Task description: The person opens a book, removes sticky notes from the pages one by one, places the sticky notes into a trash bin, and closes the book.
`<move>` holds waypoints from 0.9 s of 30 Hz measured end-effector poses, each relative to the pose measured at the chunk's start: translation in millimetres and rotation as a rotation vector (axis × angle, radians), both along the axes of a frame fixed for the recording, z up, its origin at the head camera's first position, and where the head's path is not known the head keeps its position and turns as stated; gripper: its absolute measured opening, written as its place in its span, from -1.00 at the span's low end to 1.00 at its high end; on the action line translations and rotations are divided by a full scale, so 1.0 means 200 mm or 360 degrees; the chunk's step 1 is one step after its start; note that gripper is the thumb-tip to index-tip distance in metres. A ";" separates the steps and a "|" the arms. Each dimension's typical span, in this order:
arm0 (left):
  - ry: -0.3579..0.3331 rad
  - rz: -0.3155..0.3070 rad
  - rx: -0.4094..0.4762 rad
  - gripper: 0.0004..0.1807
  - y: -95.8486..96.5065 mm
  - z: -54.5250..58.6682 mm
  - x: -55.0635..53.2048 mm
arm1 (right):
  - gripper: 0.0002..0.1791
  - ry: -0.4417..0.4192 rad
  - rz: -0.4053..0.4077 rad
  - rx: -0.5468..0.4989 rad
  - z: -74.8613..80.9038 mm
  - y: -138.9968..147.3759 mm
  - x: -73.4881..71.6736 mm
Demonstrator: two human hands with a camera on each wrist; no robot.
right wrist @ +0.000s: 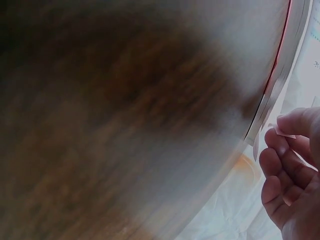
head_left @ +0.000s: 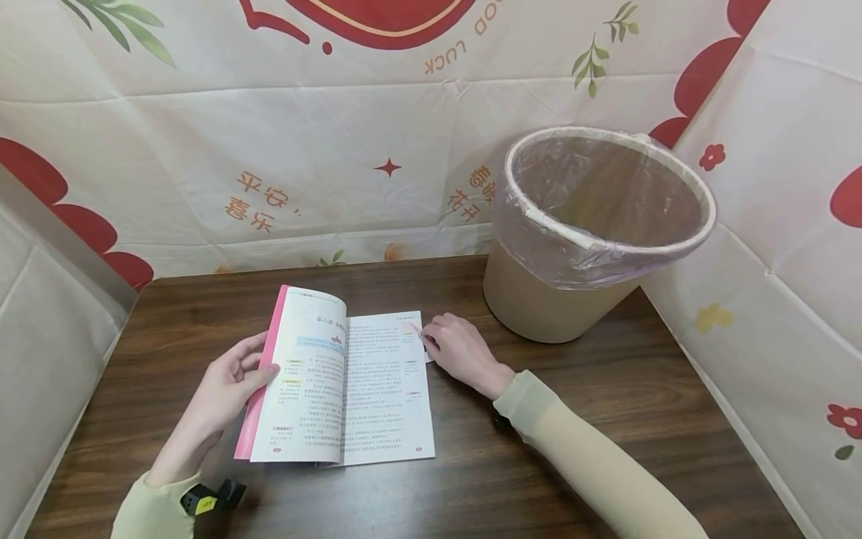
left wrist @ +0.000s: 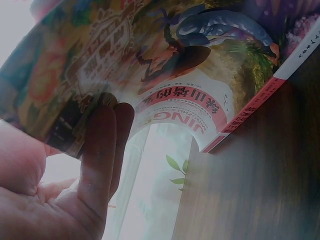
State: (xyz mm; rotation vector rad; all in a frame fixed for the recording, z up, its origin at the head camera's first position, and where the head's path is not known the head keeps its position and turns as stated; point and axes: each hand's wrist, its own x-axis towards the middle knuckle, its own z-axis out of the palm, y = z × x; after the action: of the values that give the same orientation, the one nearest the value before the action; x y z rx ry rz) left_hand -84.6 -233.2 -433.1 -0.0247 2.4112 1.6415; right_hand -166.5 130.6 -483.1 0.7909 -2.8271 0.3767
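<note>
An open book (head_left: 384, 389) with printed pages lies on the table, its left half raised. My left hand (head_left: 232, 382) grips that half at the outer edge, thumb on the page and fingers behind the cover. The left wrist view shows the colourful illustrated cover (left wrist: 165, 55) bending above the left hand (left wrist: 75, 175). At the upper outer edge of the right page, my right hand (head_left: 461, 352) pinches a small pale pink slip of paper (right wrist: 284, 132) between thumb and index finger. The other fingers of the right hand (right wrist: 295, 170) are curled. Whether the slip is attached to the page is unclear.
A tan wastebasket (head_left: 539, 299) lined with a clear plastic bag stands at the back right, beyond the right hand. The dark wooden table (head_left: 471, 486) meets a printed cloth (head_left: 404, 150) at the back. A black strap with a yellow tag (head_left: 205, 503) is on the left wrist.
</note>
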 end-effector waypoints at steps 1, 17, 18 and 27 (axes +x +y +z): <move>0.0001 0.0000 0.0000 -0.19 0.00 0.00 0.00 | -0.87 0.0001 0.0003 0.0003 0.00 0.00 0.00; -0.0001 0.0001 0.0005 -0.19 0.00 0.00 0.00 | -0.89 0.0014 0.0050 -0.0015 -0.01 0.01 0.00; 0.0000 0.0001 0.0009 -0.19 0.00 0.00 0.00 | -0.89 0.0018 0.0054 -0.0016 -0.01 0.01 0.01; 0.0006 0.0003 0.0013 -0.19 0.00 0.00 0.00 | -0.89 0.0052 0.0072 -0.0017 -0.02 0.01 0.01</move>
State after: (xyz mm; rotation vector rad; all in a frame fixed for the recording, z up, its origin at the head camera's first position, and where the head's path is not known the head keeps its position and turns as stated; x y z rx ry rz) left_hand -84.5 -234.2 -432.7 -0.0224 2.4081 1.6536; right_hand -164.7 133.6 -486.8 0.8522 -2.7786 0.3817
